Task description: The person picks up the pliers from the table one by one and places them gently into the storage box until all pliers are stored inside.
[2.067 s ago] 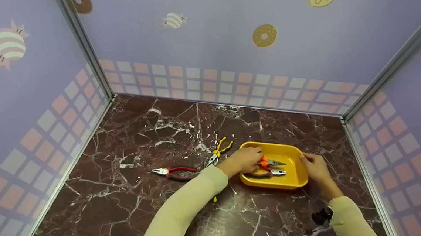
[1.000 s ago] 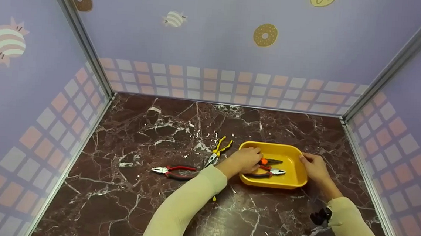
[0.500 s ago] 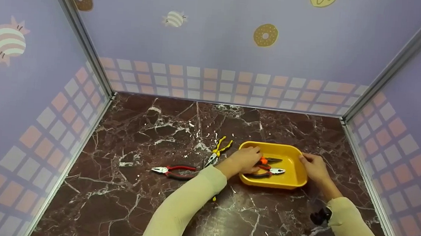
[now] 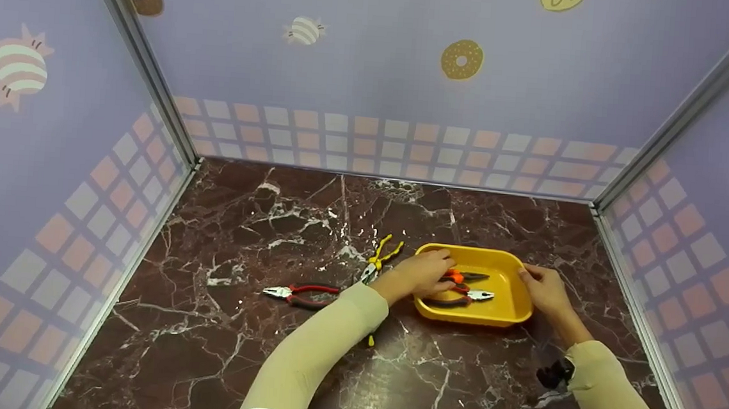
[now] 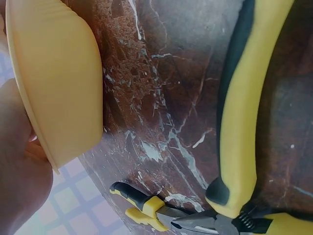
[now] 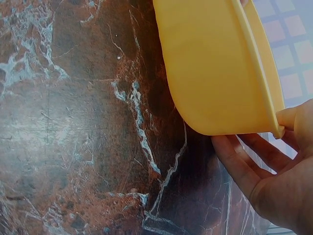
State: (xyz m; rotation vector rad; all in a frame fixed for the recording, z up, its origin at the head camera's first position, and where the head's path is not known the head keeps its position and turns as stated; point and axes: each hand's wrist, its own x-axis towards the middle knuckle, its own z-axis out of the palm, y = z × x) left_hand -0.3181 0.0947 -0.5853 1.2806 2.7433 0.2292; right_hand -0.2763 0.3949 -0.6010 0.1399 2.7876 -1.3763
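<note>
My left hand (image 4: 422,274) reaches over the left rim of a yellow plastic tray (image 4: 507,290). Its fingers are at the handles of orange-handled long-nose pliers (image 4: 475,277), which lie in the tray. Whether they grip those handles is hidden. In front of these lie red-and-black combination pliers (image 4: 479,296), also inside. My right hand (image 4: 547,294) pinches the tray's right rim; in the right wrist view its thumb is over the rim of the tray (image 6: 215,68) and its other fingers are against the outside wall.
Left of the tray, red-and-black pliers (image 4: 279,293) and yellow-and-black pliers (image 4: 376,264) lie on the dark marbled surface (image 4: 226,349). Another yellow-handled pair of pliers (image 5: 239,112) lies beneath my left forearm. Patterned panels (image 4: 374,70) enclose the back and sides.
The orange-handled pliers have settled lower in the tray since the first frame. My left hand has just shifted slightly left, uncovering more of their handles. My right hand stays on the rim.
</note>
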